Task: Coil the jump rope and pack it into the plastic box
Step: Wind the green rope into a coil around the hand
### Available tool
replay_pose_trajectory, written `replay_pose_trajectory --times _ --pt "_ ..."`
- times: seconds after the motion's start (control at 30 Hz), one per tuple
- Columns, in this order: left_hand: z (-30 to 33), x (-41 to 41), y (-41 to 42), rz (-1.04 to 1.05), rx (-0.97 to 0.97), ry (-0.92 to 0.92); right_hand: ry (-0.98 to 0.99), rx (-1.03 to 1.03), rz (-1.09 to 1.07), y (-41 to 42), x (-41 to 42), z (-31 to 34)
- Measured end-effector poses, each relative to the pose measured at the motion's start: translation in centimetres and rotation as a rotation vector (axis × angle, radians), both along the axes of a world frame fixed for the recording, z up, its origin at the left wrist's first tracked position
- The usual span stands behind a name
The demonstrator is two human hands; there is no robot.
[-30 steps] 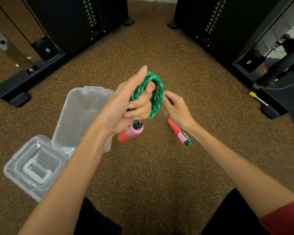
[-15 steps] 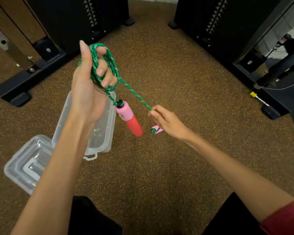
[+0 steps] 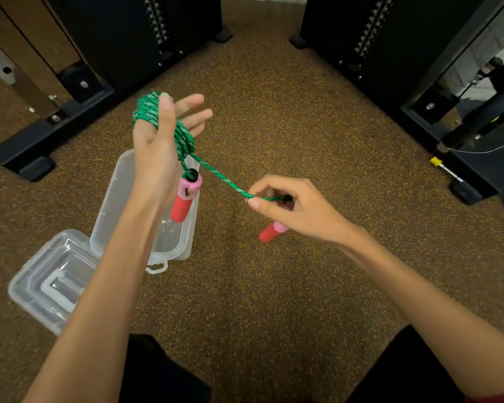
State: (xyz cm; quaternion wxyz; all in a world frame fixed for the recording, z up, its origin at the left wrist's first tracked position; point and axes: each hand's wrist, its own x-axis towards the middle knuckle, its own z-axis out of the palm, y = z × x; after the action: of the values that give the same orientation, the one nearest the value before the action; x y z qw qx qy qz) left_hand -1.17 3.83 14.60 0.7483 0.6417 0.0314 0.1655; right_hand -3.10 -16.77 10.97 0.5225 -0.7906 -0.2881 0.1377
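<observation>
Right hand (image 3: pixel 297 207) hides second handle (image 3: pixel 269 232) top — plastic box (image 3: pixel 114 199) partly behind left forearm.

The scene is lit evenly and softly from above, quite bright in the middle on the brown speckled floor (image 3: pixel 274 126), with only weak shadows under the forearms. The wide-angle lens bends the straight lines at the edges, so the black machine frames (image 3: pixel 390 45) lean outward, and their surfaces stay very dark without detail. The fingers of the left hand (image 3: pixel 160 135) show slight motion blur, and the clear plastic box (image 3: pixel 184 242) carries small pale reflections.
</observation>
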Motion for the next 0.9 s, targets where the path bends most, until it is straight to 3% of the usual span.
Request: replay_pose_trajectory --times 0.2,0.33,0.47,0.9 --pt "-1.3 0.1 -1.1 -0.093 0.287 0.127 0.015 0.149 -0.030 -0.5 0.0 2.2" --pt "-1.5 -0.7 -2.7 -0.251 0.330 0.193 -0.049 0.186 -0.067 -0.5 0.1 3.5" --pt "-2.2 -1.2 -4.2 -0.373 0.553 0.201 -0.086 0.206 -0.113 -1.0 0.6 4.1" --pt "-1.5 -2.6 -6.3 -0.666 0.283 0.215 -0.095 0.222 -0.349 -2.3 3.2 3.3"
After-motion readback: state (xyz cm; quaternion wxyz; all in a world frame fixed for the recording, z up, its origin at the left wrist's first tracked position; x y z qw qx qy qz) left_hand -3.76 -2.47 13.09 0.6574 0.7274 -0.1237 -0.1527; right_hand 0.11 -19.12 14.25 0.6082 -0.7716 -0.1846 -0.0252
